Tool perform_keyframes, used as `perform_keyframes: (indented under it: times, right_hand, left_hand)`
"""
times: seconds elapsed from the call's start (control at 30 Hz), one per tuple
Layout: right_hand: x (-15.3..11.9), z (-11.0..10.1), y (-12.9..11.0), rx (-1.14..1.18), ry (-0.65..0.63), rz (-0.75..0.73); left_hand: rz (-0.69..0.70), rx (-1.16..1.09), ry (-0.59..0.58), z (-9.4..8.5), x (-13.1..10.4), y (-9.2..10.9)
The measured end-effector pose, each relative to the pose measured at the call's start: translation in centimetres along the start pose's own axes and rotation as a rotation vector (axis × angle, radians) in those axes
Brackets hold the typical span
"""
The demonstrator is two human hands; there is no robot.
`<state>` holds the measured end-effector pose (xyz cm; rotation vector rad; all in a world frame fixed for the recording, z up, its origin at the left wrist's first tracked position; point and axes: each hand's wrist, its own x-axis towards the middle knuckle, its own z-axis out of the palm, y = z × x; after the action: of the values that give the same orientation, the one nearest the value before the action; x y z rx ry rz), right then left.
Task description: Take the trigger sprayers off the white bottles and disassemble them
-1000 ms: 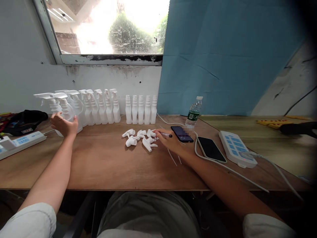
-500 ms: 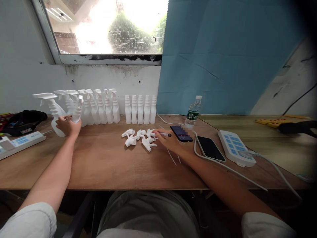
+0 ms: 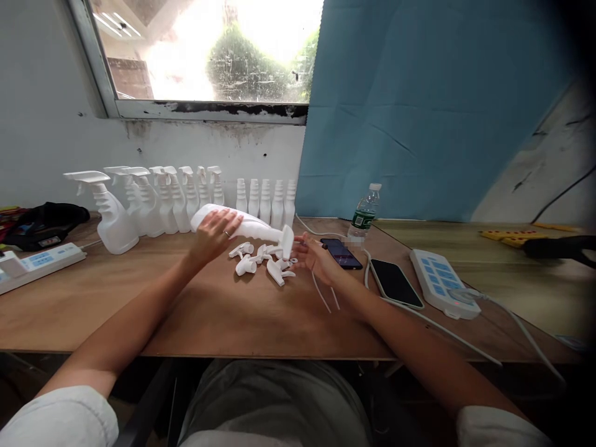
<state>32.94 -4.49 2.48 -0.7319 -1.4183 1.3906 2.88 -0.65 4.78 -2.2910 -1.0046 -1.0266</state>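
My left hand (image 3: 216,233) grips a white spray bottle (image 3: 251,225) around its body, lying on its side in the air. The bottle's trigger head (image 3: 286,242) points right, close to the fingers of my right hand (image 3: 313,256). Between the fingers of my right hand is a pen (image 3: 325,246), mostly hidden, with its dark end showing. Below the raised bottle, several loose white trigger heads (image 3: 279,272) lie on the wooden table (image 3: 209,316). Bottles with sprayer heads (image 3: 116,223) stand in a group at the left.
Several headless white bottles (image 3: 289,205) stand in a row by the wall. To the right are a water bottle (image 3: 365,214), a dark phone (image 3: 342,253), another phone (image 3: 397,283) and a power strip (image 3: 442,282) with cables. Another power strip (image 3: 41,267) and a black cap (image 3: 49,225) lie at left.
My left hand has carried the spray bottle from the standing group to the middle, tipping it from upright to sideways. My right hand stays near the loose trigger heads, its fingers now toward the bottle's head.
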Motion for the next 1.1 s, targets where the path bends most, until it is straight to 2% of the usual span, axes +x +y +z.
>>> perform_keyframes:
  times: [0.1,0.2,0.3,0.4,0.47,0.57,0.63,0.77,0.87,1.0,1.1]
  right_hand:
    - [-0.3,0.6,-0.2,-0.01,-0.008,0.047]
    - [-0.5,0.9,-0.3,-0.14,0.098,0.006]
    - [-0.3,0.7,-0.3,-0.204,0.138,-0.055]
    - [-0.1,0.0,-0.2,-0.232,0.155,-0.105]
    - [-0.1,-0.5,-0.2,-0.362,0.172,-0.176]
    - [-0.4,-1.2,-0.4,-0.737,0.153,-0.359]
    - [-0.5,-1.5,-0.6,-0.937,0.132,-0.501]
    - [-0.1,-2.0,-1.0,-1.25,0.098,-0.855]
    - [0.3,-2.0,-1.2,-1.501,0.084,-1.053]
    - [0.3,-1.8,-1.6,-1.618,0.106,-1.356]
    - [0.0,-2.6,-2.3,-1.574,0.2,-1.456]
  left_hand:
    - [0.027,-0.109,-0.078,0.3,-0.1,2.5]
    - [0.032,-0.176,-0.114,0.5,-0.2,3.5]
    - [0.036,-0.17,-0.056,0.7,-0.2,2.9]
    - [0.022,-0.125,0.029,0.7,-0.2,1.3]
    - [0.029,-0.127,0.006,0.7,-0.4,0.3]
    - [0.038,-0.155,-0.124,0.7,-0.7,-0.5]
    - [0.022,-0.151,-0.162,0.5,-0.8,-0.7]
    - [0.036,-0.102,-0.142,0.1,-0.6,-1.1]
    - [0.087,-0.044,-0.111,0.2,-0.4,-1.7]
    - [0.163,0.05,-0.059,0.7,-0.8,-2.7]
    - [0.112,0.091,-0.066,0.6,-2.0,-4.3]
